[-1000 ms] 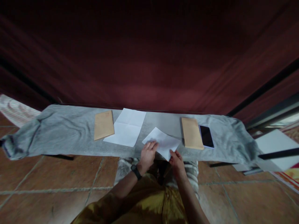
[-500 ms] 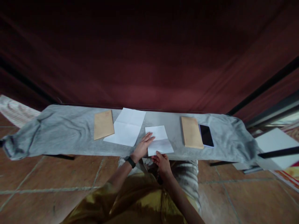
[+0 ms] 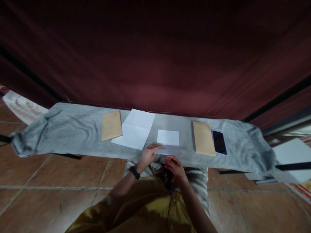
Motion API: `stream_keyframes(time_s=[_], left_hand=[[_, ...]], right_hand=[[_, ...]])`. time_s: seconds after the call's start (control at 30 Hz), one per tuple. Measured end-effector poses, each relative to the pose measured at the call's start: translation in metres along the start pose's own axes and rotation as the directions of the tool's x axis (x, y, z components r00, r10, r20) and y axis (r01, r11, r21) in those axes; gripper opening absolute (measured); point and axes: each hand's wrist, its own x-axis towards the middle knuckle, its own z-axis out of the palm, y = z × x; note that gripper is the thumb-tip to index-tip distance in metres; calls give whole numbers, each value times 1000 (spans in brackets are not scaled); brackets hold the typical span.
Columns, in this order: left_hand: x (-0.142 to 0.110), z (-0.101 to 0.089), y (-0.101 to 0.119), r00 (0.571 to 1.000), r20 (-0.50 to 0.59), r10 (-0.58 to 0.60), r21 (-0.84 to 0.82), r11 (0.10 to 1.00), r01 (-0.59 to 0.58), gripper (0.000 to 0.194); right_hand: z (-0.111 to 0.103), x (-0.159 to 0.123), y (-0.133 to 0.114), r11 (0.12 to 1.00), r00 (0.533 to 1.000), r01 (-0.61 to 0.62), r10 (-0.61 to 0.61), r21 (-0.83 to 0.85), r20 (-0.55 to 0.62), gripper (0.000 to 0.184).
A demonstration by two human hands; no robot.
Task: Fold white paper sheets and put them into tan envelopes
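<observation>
A small folded sheet of white paper point(image 3: 168, 137) lies at the middle of the cloth-covered board, its lower flap shaded and tilted up along a crease. My left hand point(image 3: 147, 158), with a dark watch on the wrist, grips that flap at its left corner. Just below the flap's near edge is my right hand point(image 3: 175, 166), its fingers loosely bent and apart, with no paper visibly between them. To the left, a larger creased white sheet point(image 3: 137, 127) lies partly beside and against a brown envelope point(image 3: 111, 126).
On the right, a thick stack of brown envelopes point(image 3: 204, 138) lies beside a phone point(image 3: 219, 142) with a dark screen. Grey cloth point(image 3: 70, 129) covers the long narrow board, rumpled at both ends. A dark red curtain point(image 3: 155, 74) hangs behind. White sheets point(image 3: 293, 155) lie lower right.
The small sheet's lower part has been lifted and tilted at the crease. My left hand moved from its face to the near left corner; my right hand came off the near edge.
</observation>
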Motion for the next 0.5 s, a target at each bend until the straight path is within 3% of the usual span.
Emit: stream_keyframes(time_s=[0.07,0.1,0.17,0.23,0.3,0.37,0.5], left_hand=[[-1,-5,-1,998,-17,-53,-39,998,52,57],[-1,-7,-1,997,-20,-74,-53,996,73,51],[1,-8,1,996,-11,-92,-77,993,91,40],[7,-8,5,996,-9,-88,-97,992,86,29],[16,-6,9,995,-36,-98,-118,989,93,22],[26,-2,12,984,-83,-157,-137,980,145,25],[38,5,13,942,-152,-300,-129,951,282,51]], right_hand=[[-22,-2,-4,974,986,142,-156,-176,-66,35],[-33,-2,-7,927,956,229,-271,-297,-109,33],[-48,2,-14,760,864,348,-488,-549,-128,32],[-57,11,-21,566,802,386,-596,-728,-38,36],[-58,23,-27,410,782,408,-619,-816,79,35],[-57,37,-32,321,770,408,-624,-855,133,32],[-52,57,-36,287,787,301,-613,-910,67,33]])
